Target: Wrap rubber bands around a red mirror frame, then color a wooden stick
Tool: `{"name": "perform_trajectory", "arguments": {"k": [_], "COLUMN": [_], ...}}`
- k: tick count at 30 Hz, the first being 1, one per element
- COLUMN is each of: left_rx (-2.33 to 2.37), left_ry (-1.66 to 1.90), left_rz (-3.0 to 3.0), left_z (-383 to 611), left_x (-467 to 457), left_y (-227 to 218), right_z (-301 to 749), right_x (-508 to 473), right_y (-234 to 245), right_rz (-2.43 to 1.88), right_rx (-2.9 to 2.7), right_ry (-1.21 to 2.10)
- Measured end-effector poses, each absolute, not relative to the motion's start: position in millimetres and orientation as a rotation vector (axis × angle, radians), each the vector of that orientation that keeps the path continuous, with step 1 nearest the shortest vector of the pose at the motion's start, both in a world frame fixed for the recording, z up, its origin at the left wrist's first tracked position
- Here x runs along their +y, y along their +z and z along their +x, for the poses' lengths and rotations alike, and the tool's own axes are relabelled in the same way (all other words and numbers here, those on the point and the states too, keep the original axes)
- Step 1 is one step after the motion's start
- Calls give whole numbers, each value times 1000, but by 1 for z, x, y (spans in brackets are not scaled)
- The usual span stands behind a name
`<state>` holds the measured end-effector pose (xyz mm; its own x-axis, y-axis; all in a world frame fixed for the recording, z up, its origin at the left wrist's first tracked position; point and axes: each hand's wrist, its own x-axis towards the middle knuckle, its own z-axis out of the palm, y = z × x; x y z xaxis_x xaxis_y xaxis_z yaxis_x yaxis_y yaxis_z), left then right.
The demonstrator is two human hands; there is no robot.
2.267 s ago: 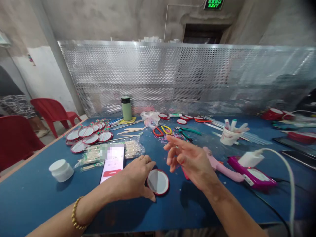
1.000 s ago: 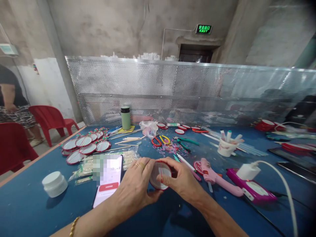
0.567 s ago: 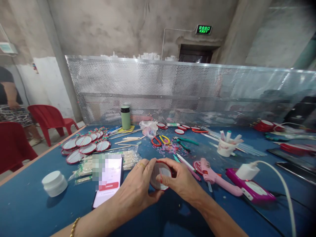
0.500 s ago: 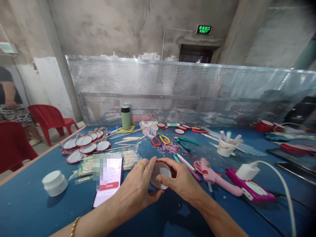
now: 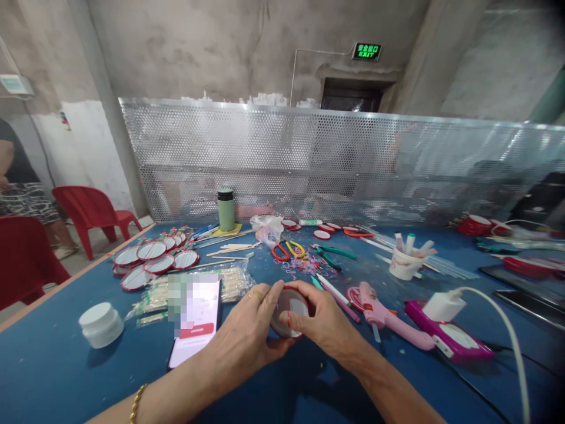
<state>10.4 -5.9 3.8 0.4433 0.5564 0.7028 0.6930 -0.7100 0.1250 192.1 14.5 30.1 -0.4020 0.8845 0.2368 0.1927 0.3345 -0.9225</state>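
Observation:
Both hands hold a small round red-rimmed disc [image 5: 298, 304] with a pale face, tilted up above the blue table [image 5: 145, 380]. My left hand [image 5: 245, 321] wraps the disc's left side, fingers along the top and thumb beneath. From the right, my right hand [image 5: 324, 318] grips the rim, its thumb pressed on the face by a small red strip. My fingers cover much of the rim. Left of my left hand lies a lit phone [image 5: 198, 330]. Pens [image 5: 336, 294] and a pink glue gun [image 5: 388, 321] are right of my right hand.
Similar red-rimmed discs [image 5: 151, 251] are piled at left, near a white jar [image 5: 101, 325] and bagged wooden sticks [image 5: 236, 284]. Pliers [image 5: 333, 253], a green bottle [image 5: 226, 212], a cup of markers [image 5: 404, 265] and a purple power bank [image 5: 459, 338] stand or lie around. A perforated metal screen [image 5: 265, 159] borders the back.
Almost nothing differs. The view has shifted slightly, and both hands keep the same hold on the disc.

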Motion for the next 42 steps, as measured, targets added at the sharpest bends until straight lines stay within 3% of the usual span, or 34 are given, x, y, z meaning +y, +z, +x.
{"name": "perform_trajectory", "arguments": {"k": [11,42], "left_rx": [-1118,-1180], "left_ry": [-1324,-1210], "left_rz": [-2493,-2609], "left_z": [16,13], "left_x": [-7,-8], "left_y": [1,7], "right_z": [188,189], "right_x": [12,10], "right_y": [30,32], "right_rz": [-1030,-958], "right_rx": [-1792,-1785], "right_ry": [1024,1057]}}
